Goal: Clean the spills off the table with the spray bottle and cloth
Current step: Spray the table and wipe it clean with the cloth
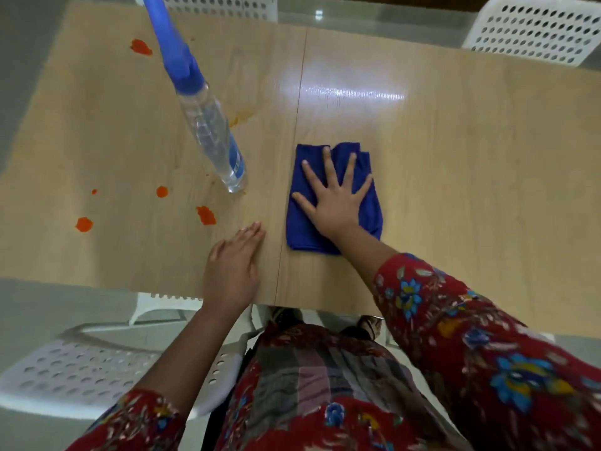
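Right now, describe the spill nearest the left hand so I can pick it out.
On the wooden table, find the clear spray bottle left of the seam. Between its base and the left hand lies an orange-red blotch, oblong where neighbouring spots are round.

No readable txt, brand or nos. anywhere: the only candidate, the blue label (236, 159) low on the clear spray bottle (208, 122), has pale marks too small & blurred to read.
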